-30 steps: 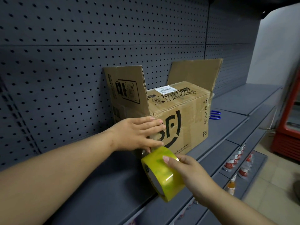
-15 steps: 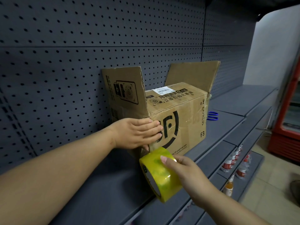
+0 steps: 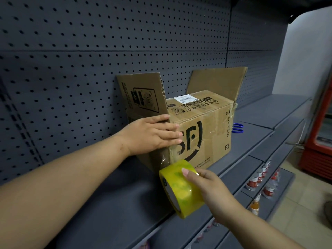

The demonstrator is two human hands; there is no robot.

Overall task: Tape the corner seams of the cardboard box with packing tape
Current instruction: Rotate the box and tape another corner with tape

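Observation:
A brown cardboard box (image 3: pixel 206 130) with black print lies on its side on a dark grey shelf (image 3: pixel 111 198), two flaps standing up. My left hand (image 3: pixel 154 135) lies flat over the box's near vertical corner, fingers pressed on the seam. My right hand (image 3: pixel 206 186) grips a yellow roll of packing tape (image 3: pixel 179 187) just below and in front of that corner. A clear strip of tape (image 3: pixel 164 159) runs from the roll up the corner under my left hand.
A dark pegboard wall (image 3: pixel 89 60) stands right behind the box. Blue-handled scissors (image 3: pixel 237 128) lie on the shelf to the right of the box. Lower shelves hold small bottles (image 3: pixel 258 178). A red cabinet (image 3: pixel 319 141) stands at the far right.
My left hand has slid a little higher up the box corner. The tape roll has stayed low, so more tape shows between roll and hand.

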